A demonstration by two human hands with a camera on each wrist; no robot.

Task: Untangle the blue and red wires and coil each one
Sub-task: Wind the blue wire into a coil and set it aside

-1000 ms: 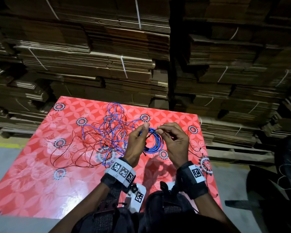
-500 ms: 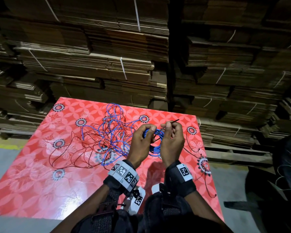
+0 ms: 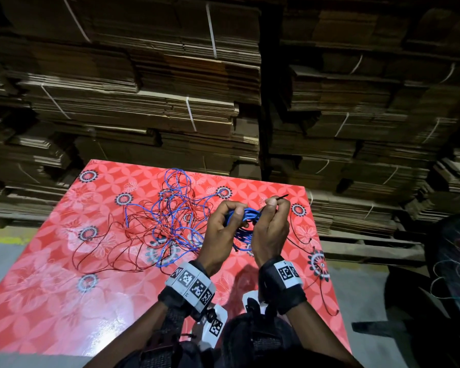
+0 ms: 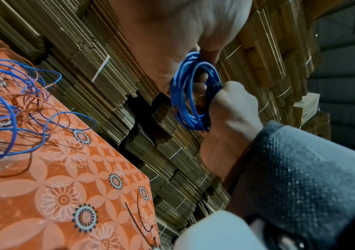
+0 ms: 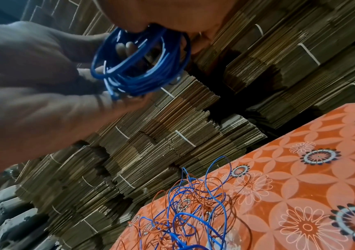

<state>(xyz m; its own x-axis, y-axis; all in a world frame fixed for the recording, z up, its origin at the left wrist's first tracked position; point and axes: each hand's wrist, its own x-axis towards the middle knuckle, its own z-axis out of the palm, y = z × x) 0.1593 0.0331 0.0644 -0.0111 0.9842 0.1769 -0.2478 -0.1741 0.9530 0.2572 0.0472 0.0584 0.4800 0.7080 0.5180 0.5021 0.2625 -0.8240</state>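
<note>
A small coil of blue wire (image 3: pixel 246 216) hangs above the table between both hands. My left hand (image 3: pixel 234 211) grips its left side with curled fingers. My right hand (image 3: pixel 268 205) closes on its right side, and a short dark wire end (image 3: pixel 282 197) sticks out past its fingers. In the left wrist view the blue coil (image 4: pixel 193 94) sits in the right fist (image 4: pixel 232 108). In the right wrist view the blue coil (image 5: pixel 140 64) has left fingers showing through it. A loose tangle of blue and red wire (image 3: pixel 170 211) lies on the table to the left of the hands.
The table (image 3: pixel 64 301) wears a red floral cloth. A thin dark red strand (image 3: pixel 303 236) trails along its right side toward the edge. Stacked flat cardboard (image 3: pixel 170 88) rises behind the table. A dark chair (image 3: pixel 452 274) stands at the right.
The hands have come close together over the blue coil. The right hand has turned inward, and the dark wire end now pokes out to the upper right.
</note>
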